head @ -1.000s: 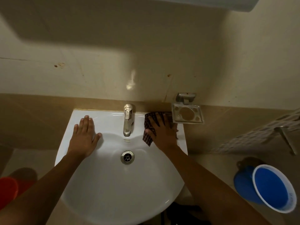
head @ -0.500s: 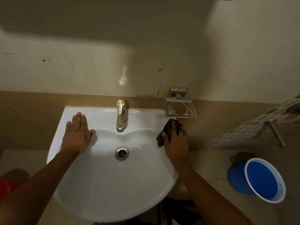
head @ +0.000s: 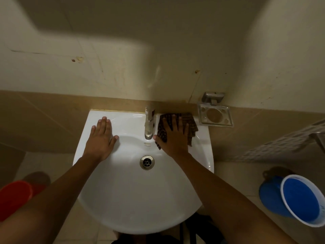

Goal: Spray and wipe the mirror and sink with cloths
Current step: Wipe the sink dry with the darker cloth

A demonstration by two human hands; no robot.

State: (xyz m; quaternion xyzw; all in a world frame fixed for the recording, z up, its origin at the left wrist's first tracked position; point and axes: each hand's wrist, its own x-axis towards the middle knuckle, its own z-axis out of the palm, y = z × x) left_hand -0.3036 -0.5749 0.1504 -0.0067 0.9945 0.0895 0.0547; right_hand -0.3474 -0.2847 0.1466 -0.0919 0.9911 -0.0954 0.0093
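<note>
A: What've we got w/ the hands?

B: We see the left hand point(head: 102, 138) lying flat on the back-left ledge of the white sink point(head: 123, 199), fingers straight and close together, thumb out toward the basin. Holds nothing.

A: And the other?

B: The right hand point(head: 173, 136) is spread flat, palm down, pressing the dark checked cloth point(head: 190, 123) onto the sink's back-right ledge, just beside the tap point(head: 149, 124). Fingers splayed over the cloth, not pinching it; cloth sticks out past the fingertips and on the right side.

A: Anything else near?

B: Drain point(head: 147, 162) sits between both wrists. Metal soap holder point(head: 215, 115) on the wall, right of the cloth. Blue bucket point(head: 302, 199) on the floor, far right; red one point(head: 15, 192) far left.
</note>
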